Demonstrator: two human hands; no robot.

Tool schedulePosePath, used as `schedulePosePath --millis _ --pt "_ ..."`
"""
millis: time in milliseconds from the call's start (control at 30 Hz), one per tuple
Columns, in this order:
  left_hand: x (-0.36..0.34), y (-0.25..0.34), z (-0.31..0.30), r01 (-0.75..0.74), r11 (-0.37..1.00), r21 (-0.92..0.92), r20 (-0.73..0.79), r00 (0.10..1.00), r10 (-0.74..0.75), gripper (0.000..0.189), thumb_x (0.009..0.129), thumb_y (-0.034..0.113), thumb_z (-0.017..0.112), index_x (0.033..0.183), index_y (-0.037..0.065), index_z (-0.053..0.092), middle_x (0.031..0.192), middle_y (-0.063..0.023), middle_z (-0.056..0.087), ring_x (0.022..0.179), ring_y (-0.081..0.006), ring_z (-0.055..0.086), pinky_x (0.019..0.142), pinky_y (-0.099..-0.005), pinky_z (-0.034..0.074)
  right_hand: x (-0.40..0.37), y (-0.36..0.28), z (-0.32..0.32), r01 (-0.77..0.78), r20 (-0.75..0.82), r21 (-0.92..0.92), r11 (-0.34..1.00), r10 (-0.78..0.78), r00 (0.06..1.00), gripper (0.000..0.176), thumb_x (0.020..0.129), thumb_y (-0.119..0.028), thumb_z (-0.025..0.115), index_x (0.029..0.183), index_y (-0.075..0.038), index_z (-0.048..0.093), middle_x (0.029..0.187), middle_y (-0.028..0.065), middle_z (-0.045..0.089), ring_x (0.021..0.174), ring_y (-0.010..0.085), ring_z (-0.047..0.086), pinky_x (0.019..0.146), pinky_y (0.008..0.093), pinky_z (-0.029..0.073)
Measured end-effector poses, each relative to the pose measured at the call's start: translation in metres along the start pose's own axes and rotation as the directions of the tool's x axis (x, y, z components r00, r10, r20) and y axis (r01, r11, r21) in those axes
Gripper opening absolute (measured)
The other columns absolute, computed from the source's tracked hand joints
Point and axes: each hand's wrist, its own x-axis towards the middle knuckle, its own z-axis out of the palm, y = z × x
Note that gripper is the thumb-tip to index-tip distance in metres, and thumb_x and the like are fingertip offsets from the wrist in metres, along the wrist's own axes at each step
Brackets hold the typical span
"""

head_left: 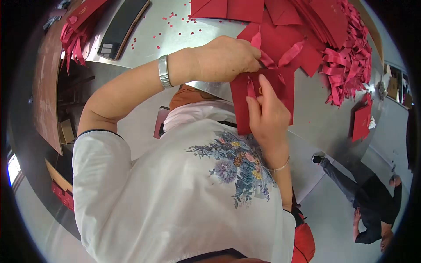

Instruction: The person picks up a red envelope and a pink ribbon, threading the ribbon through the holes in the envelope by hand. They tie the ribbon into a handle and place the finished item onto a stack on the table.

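My left hand [226, 59], with a metal watch on its wrist, pinches a red ribbon [290, 53] at the top edge of a red paper envelope [240, 103]. My right hand [267, 115], wearing a thin bracelet, grips that envelope from below, its fingers spread on the front and the index finger pointing up by the ribbon hole. The envelope is held over the edge of a shiny metal table [324, 118], close to my white flowered shirt. More red envelopes [280, 39] lie flat just behind it.
A heap of red ribbons [351, 65] lies at the right, and a stack of red envelopes [245, 8] at the top. A dark flat device [123, 26] and red paper dots [175, 22] lie at upper left. Another person [372, 201] stands on the floor, lower right.
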Motion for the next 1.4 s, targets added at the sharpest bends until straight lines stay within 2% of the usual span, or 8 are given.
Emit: schedulePosePath --millis 167,267,733,933,1033,1167,1300,1400 --pt "-0.001 -0.003 0.0 -0.017 1.0 0.018 -0.007 1.0 0.017 0.014 0.07 0.001 0.064 0.082 0.007 0.063 0.089 -0.0035 0.058 0.092 -0.0229 0.059 0.068 -0.0351 0.053 -0.038 0.025 -0.017 -0.088 -0.21 0.065 0.994 0.099 0.973 0.086 0.07 -0.041 0.079 0.132 0.005 0.041 0.125 0.0225 0.051 0.115 0.0398 0.048 0.098 0.0453 0.036" --pt "-0.002 -0.004 0.004 -0.013 1.0 0.005 -0.037 0.999 0.014 0.014 0.069 0.001 0.065 0.082 0.007 0.062 0.09 -0.0038 0.058 0.093 -0.0231 0.059 0.067 -0.0353 0.053 -0.049 0.046 -0.003 -0.152 -0.043 -0.076 0.985 0.149 0.988 0.124 0.067 -0.037 0.082 0.145 0.008 -0.003 0.149 0.0288 0.023 0.135 0.0425 0.029 0.111 0.0464 0.023" --pt "-0.001 -0.042 -0.029 0.555 0.832 -0.029 -0.317 0.784 -0.534 0.017 0.08 0.01 0.06 0.097 0.005 0.062 0.099 -0.0148 0.061 0.089 -0.0368 0.06 0.072 -0.0453 0.049 -0.047 0.049 -0.004 -0.147 -0.029 -0.049 0.988 0.146 0.989 0.109 0.07 -0.046 0.077 0.145 0.007 0.017 0.145 0.0275 0.031 0.131 0.041 0.034 0.108 0.0463 0.028" --pt "0.0 -0.036 -0.03 0.488 0.854 -0.181 -0.561 0.662 -0.497 0.005 0.079 0.004 0.06 0.077 -0.001 0.062 0.084 -0.0178 0.061 0.08 -0.0372 0.059 0.07 -0.0423 0.049 -0.047 0.048 -0.006 -0.155 -0.048 -0.044 0.987 0.153 0.987 0.107 0.069 -0.044 0.078 0.144 0.006 0.02 0.144 0.0278 0.032 0.13 0.0408 0.036 0.106 0.047 0.029" --pt "-0.02 -0.027 -0.015 0.409 0.907 -0.1 -0.748 0.57 -0.339 0.031 0.083 0.009 0.062 0.111 0.001 0.052 0.098 -0.0224 0.059 0.092 -0.0395 0.057 0.077 -0.0451 0.048 -0.047 0.045 -0.005 -0.18 -0.081 0.001 0.984 0.179 0.98 0.109 0.067 -0.041 0.08 0.144 0.006 0.02 0.144 0.0272 0.033 0.129 0.0406 0.037 0.106 0.047 0.03" --pt "-0.038 0.031 0.02 0.411 0.843 -0.348 -0.256 0.823 -0.507 0.031 0.084 0.029 0.065 0.099 0.002 0.064 0.091 -0.0182 0.063 0.086 -0.0368 0.061 0.075 -0.0434 0.049 -0.051 0.047 0.001 -0.168 -0.18 0.047 0.985 0.174 0.968 0.112 0.063 -0.033 0.085 0.144 0.008 0.018 0.143 0.0263 0.035 0.128 0.0394 0.039 0.106 0.0446 0.032" --pt "-0.03 0.051 0.025 0.369 0.889 -0.272 -0.301 0.845 -0.442 0.028 0.086 0.017 0.065 0.106 -0.002 0.06 0.089 -0.0132 0.064 0.081 -0.0269 0.063 0.072 -0.0355 0.051 -0.058 0.049 0.004 -0.116 -0.232 0.03 0.993 0.12 0.965 0.113 0.064 -0.031 0.085 0.144 0.008 0.015 0.143 0.0265 0.034 0.13 0.04 0.037 0.108 0.0445 0.031" --pt "-0.021 0.062 0.024 0.292 0.361 -0.886 -0.026 0.746 -0.666 0.022 0.087 -0.003 0.059 0.109 -0.002 0.058 0.098 -0.0048 0.066 0.083 -0.0077 0.06 0.07 -0.0231 0.054 -0.062 0.052 0.002 -0.081 -0.269 0.271 0.959 0.156 0.951 0.106 0.071 -0.024 0.081 0.145 0.007 0.011 0.145 0.0255 0.031 0.134 0.0371 0.033 0.11 0.0418 0.028"
